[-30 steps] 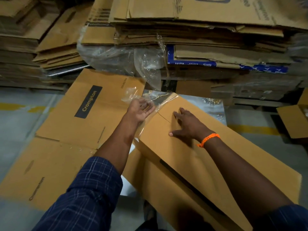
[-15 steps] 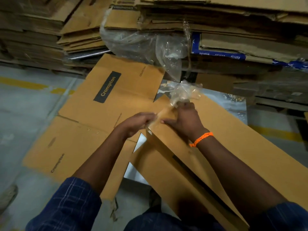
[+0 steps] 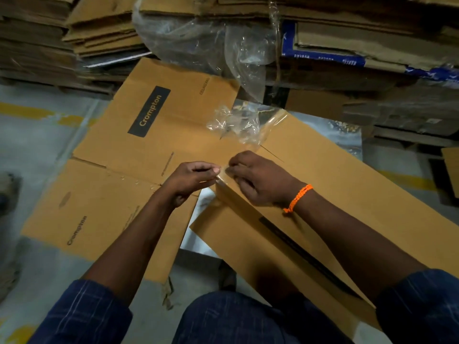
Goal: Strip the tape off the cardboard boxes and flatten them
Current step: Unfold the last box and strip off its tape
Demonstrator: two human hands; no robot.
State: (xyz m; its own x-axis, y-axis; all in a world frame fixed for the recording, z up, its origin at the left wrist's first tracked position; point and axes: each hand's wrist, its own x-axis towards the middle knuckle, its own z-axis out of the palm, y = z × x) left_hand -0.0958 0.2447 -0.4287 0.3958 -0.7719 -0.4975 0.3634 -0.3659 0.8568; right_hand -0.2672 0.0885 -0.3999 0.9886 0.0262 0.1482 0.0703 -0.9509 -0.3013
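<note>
Box [image 3: 323, 184]: long axis running from hands toward near right, right edge leaving frame. Left hand [image 3: 191, 178], right hand [image 3: 258, 181]: fingers [image 3: 211, 170] clamping clear tape [image 3: 236, 125], strip hardly showing.

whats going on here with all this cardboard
A person in a dark blue checked shirt is peeling a strip of clear plastic tape from a long brown cardboard box in front of them. The left hand and right hand each have a pinching grip on it at the box's corner; its freed end is crumpled above. A flattened brown Crompton box lies on the grey floor to the left.
</note>
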